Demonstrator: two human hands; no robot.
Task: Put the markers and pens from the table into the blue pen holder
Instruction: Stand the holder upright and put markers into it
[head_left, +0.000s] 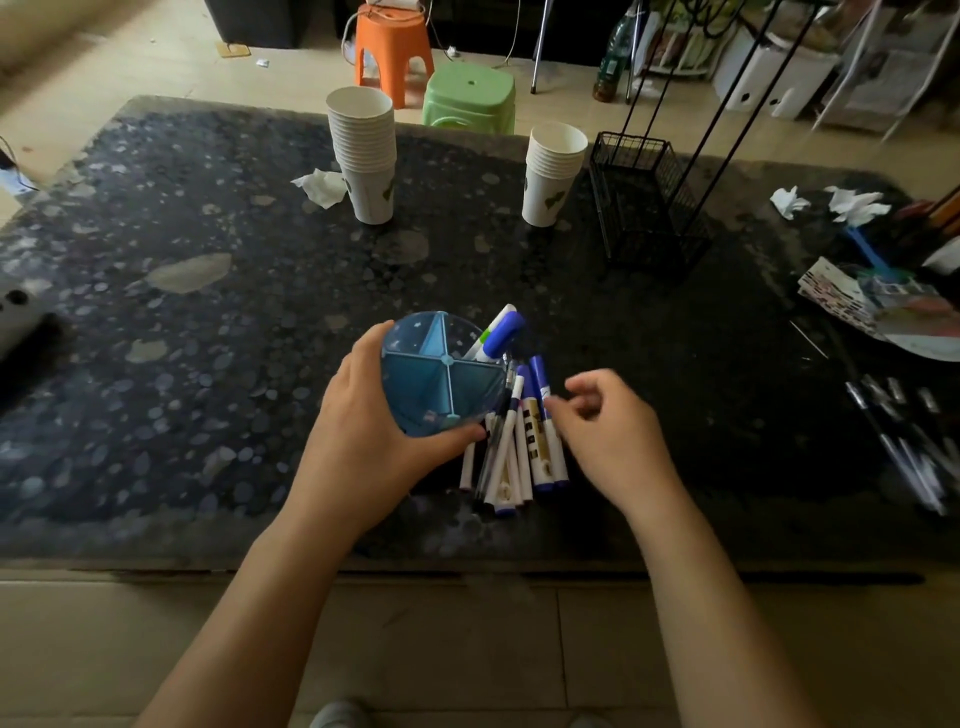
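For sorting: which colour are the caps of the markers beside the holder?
Dark blue caps, on markers; head view.

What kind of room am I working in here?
Probably a lived-in home room, not an office: plastic stools on a tiled floor, stacked paper cups and crumpled tissues on a worn dark table.

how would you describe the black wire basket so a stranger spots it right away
Start at the dark speckled table and look to its far right side. Just right of the shorter cup stack stands the wire basket, empty as far as the view shows. It is the only see-through black mesh box there; its neighbours are white cups and crumpled tissues.
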